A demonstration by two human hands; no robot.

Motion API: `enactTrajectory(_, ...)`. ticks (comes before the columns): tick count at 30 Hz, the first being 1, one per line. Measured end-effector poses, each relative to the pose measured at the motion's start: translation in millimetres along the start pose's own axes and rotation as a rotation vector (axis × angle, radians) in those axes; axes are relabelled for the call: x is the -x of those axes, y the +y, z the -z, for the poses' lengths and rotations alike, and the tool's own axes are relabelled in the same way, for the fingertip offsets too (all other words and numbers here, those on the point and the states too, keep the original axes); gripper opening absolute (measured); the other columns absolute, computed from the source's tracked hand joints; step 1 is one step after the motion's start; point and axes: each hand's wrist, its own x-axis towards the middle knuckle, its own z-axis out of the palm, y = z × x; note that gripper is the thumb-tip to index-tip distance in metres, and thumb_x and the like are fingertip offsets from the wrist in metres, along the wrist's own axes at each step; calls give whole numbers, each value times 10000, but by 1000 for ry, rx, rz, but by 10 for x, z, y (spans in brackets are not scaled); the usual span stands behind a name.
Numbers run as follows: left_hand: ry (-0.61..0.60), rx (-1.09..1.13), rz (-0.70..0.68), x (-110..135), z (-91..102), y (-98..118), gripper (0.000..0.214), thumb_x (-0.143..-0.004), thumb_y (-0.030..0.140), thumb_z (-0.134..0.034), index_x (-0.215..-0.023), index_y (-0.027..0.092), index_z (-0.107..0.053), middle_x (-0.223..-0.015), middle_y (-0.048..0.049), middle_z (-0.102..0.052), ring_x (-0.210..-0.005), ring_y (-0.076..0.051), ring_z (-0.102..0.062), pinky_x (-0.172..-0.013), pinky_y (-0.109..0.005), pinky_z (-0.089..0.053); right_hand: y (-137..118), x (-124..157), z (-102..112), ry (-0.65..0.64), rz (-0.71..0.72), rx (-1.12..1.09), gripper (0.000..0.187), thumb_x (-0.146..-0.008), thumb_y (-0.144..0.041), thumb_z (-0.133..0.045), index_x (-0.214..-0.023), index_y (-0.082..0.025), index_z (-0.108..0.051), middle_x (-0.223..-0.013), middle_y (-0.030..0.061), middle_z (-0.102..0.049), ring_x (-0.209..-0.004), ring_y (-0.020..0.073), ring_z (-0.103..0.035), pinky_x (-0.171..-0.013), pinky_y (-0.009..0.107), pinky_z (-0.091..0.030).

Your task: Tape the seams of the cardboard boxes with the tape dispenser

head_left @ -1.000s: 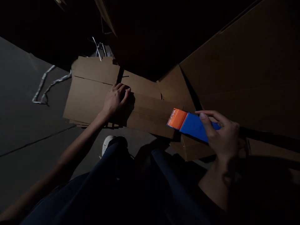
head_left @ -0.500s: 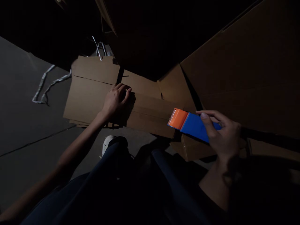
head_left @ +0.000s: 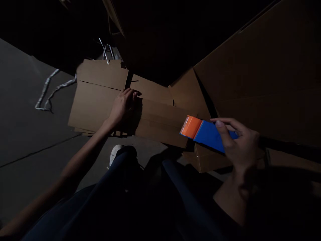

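In the head view my right hand (head_left: 239, 142) grips a tape dispenser (head_left: 209, 135) by its blue body, the thumb lying on top. The dispenser's orange end with a toothed edge points left, over the right end of a cardboard box (head_left: 163, 122). My left hand (head_left: 123, 104) is at that box's left end, beside a stack of flat cardboard (head_left: 92, 100). Its fingers are curled with the thumb close to them. What lies under those fingertips is hidden, and a dark shadow falls just right of the hand.
A large cardboard panel (head_left: 265, 80) rises on the right. Another folded cardboard piece (head_left: 208, 159) lies below the dispenser. Silvery crumpled straps (head_left: 46, 90) lie on the grey floor (head_left: 22, 134) at left. A white shoe (head_left: 114, 154) stands near the stack. Most of the top is too dark to make out.
The left thumb has drawn in closer to the fingers. My right hand and the tape dispenser have shifted very slightly to the right.
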Motion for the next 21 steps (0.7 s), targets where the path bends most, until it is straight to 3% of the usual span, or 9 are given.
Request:
enactTrajectory(11,55,197,61,26,12,-31,394,-1068,444,-319,-1096,231,-650,-1115,-91,-709,-1006,-215,-658,-865,-368,-525,-16,0,-20,11,16,1,315,-921,-515,-580,-938,-256,-759,-904,23,-777,-869,212,-741,-717,291,-478)
enactTrajectory(16,54,298,123,38,44,-76,357,-1057,417,-337,-1236,271,-609,-1233,-83,-679,-1069,-218,-658,-904,-390,-549,-22,1,-17,7,2,-9,316,-922,-517,-582,-944,-256,-760,-908,27,-777,-874,217,-741,-724,298,-478)
enactTrajectory(21,65,306,125,12,6,-209,493,-1040,575,-268,-1268,284,-594,-1332,-81,-647,-1237,-232,-600,-971,-385,-537,-17,-2,-12,12,14,-6,310,-927,-504,-577,-933,-251,-757,-922,25,-777,-873,212,-739,-728,294,-478)
